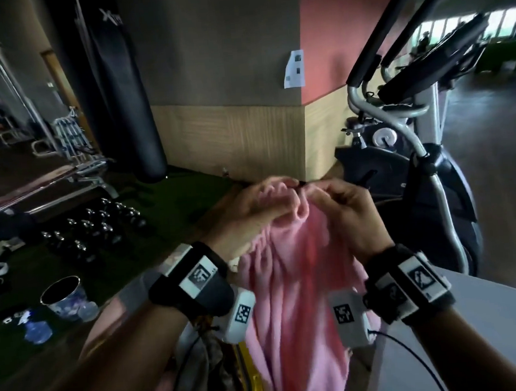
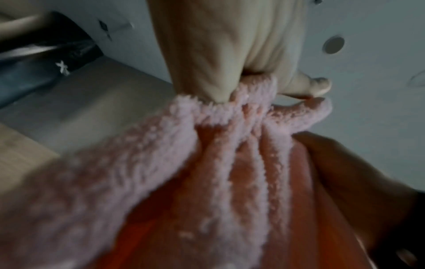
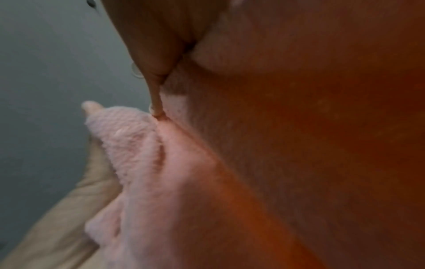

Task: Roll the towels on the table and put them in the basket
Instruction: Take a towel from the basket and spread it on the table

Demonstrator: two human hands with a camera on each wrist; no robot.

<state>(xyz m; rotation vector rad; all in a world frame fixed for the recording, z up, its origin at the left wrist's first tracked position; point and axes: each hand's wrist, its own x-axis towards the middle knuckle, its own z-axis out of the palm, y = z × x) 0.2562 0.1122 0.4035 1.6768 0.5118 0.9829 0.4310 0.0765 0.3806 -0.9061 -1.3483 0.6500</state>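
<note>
- Pink towel [image 1: 291, 285]: you hold it up in the air at the centre of the head view, above the near corner of the white surface [image 1: 492, 325]. It is not yet laid flat or rolled.
- Left hand [image 1: 251, 209]: its fingers are curled round a gathered top edge of the towel. In the left wrist view the cloth bunches into pleats just under the grip, so this hand appears to carry the weight.
- Right hand [image 1: 349, 216]: thumb and fingers pinch the towel's top edge, touching the left hand's grip. A thin loop or tag seems to run into the pinch in the right wrist view; blur prevents certainty. You are probably seeking a corner to spread the cloth.
- Orientation: the long axis runs vertically, top edge at mid-frame, free end hanging toward the lower centre of the frame in loose folds.
- Yellow basket [image 1: 253, 390]: its rim shows at the lower centre, just left of the hanging towel, with other crumpled cloth inside.
- Judgement: holding by the top lets the cloth hang straight before you lay it on the surface for rolling.
</note>
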